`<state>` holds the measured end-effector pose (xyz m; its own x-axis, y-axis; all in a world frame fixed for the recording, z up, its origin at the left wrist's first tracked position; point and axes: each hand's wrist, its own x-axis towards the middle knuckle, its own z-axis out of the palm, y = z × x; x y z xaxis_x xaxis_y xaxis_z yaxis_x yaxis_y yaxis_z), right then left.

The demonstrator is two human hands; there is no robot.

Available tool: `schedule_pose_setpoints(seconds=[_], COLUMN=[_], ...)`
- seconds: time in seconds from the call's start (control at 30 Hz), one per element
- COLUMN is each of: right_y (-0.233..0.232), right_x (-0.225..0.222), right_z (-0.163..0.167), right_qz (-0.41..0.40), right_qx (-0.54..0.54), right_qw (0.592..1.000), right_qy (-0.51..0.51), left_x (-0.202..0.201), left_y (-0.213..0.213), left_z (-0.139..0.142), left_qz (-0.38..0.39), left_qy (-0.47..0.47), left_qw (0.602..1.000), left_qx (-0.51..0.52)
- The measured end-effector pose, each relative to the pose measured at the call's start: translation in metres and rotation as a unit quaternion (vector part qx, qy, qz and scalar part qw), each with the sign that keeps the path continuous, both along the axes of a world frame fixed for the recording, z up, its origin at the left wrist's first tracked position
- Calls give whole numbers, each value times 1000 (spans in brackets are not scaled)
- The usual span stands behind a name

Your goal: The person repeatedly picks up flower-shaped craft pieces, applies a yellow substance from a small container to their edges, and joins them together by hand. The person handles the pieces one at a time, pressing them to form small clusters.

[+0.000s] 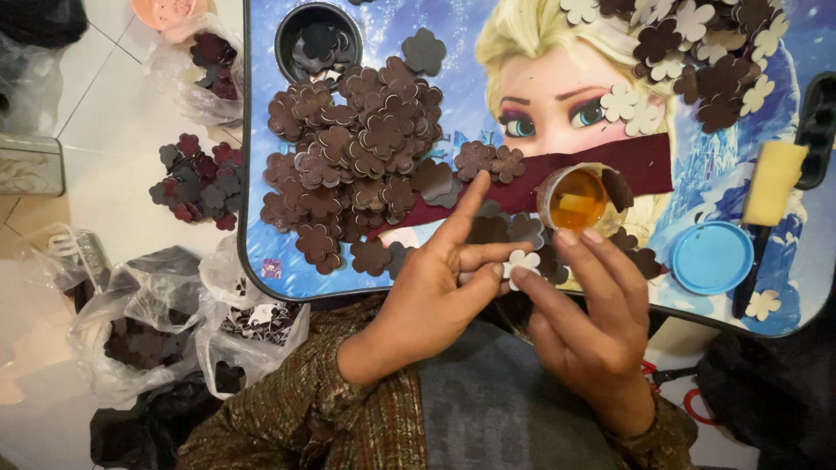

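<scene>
My left hand (435, 292) has its index finger stretched straight out, thumb and middle finger pinched together. My right hand (588, 322) sits just beside it, fingers extended, thumb tip meeting the left fingertips. Both wrists are sleeved.

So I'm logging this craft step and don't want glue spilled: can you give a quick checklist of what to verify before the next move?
1. Small white flower piece pinched between left hand and right hand: ok.
2. Glue pot open, amber glue visible: ok.
3. Pot upright: cannot tell.
4. Blue lid set apart from pot: ok.
5. Brown flower pile within reach on tray: ok.
6. Yellow sponge brush free, untouched: ok.
</scene>
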<state>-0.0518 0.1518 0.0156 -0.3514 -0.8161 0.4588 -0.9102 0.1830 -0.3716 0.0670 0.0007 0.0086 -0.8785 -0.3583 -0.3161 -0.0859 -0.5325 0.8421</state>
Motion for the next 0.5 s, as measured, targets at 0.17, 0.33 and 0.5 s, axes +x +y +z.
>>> schedule_pose_setpoints(seconds=[0.17,0.33,0.5], right_y=[8,13,25], right_x=[0,-5,0], right_z=[-2,-16,-35], right_qz=[-80,4,81], right_qx=[-49,-105,-96], right_qw=[994,976,935], right_qy=[-65,-188,-330], left_x=[2,9,19], left_y=[-1,0,2], left_z=[-4,-6,-10], left_qz=[-1,-21,-51], left_qy=[20,4,-24], left_qw=[999,998,996], left_qx=[27,64,75])
